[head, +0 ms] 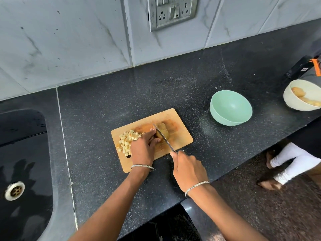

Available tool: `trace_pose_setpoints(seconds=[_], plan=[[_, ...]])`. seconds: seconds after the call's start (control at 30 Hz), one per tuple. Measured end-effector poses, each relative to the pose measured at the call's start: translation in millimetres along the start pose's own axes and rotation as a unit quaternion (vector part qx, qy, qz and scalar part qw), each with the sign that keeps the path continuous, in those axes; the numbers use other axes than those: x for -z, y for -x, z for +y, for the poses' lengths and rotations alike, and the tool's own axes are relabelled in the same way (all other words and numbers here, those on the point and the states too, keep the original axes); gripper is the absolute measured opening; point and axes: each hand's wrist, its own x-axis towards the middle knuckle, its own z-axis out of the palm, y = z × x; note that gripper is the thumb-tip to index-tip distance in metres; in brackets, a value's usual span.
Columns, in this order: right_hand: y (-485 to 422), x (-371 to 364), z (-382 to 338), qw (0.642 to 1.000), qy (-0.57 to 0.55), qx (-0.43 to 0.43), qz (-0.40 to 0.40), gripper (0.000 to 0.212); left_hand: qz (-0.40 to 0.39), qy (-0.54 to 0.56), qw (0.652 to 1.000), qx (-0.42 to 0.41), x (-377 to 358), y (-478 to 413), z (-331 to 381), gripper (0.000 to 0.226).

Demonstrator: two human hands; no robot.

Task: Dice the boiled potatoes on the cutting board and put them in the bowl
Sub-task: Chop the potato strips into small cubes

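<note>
A wooden cutting board (180, 136) lies on the black counter. A boiled potato (164, 130) sits near its middle, and my left hand (143, 147) grips its left side with curled fingers. My right hand (188, 169) holds a knife (163, 137) by the handle, the blade lying across the potato. A pile of diced potato cubes (126, 140) covers the board's left part. An empty mint-green bowl (231, 108) stands to the right of the board.
A white bowl (291, 100) holding whole potatoes stands at the far right, next to a black device (297, 68). A black sink (22, 162) with a drain fills the left. Another person's feet (271, 171) stand on the floor beyond the counter's edge.
</note>
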Motion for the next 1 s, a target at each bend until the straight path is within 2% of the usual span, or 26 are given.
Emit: trace_pose_setpoints(seconds=[0.3,0.6,0.83,1.0], plan=[[-39.6,-1.0,-25.1,0.999,-0.015,-0.009,-0.037,0.047,0.006,-0.053,0.998,-0.012,-0.3,-5.2,-0.3,0.028],[-25.9,-6.8,-18.6,0.999,0.044,-0.007,-0.027,0.045,0.011,-0.04,0.999,-0.018,1.3,-5.2,-0.2,0.026],[-41.6,-10.9,-27.1,0.998,0.012,-0.023,-0.056,0.047,0.025,-0.037,0.999,-0.008,-0.4,-4.3,0.3,0.025],[-14.2,-12.8,-10.6,0.998,0.022,-0.03,-0.059,0.048,0.029,-0.032,0.999,-0.024,-0.3,-3.6,-1.9,0.028]])
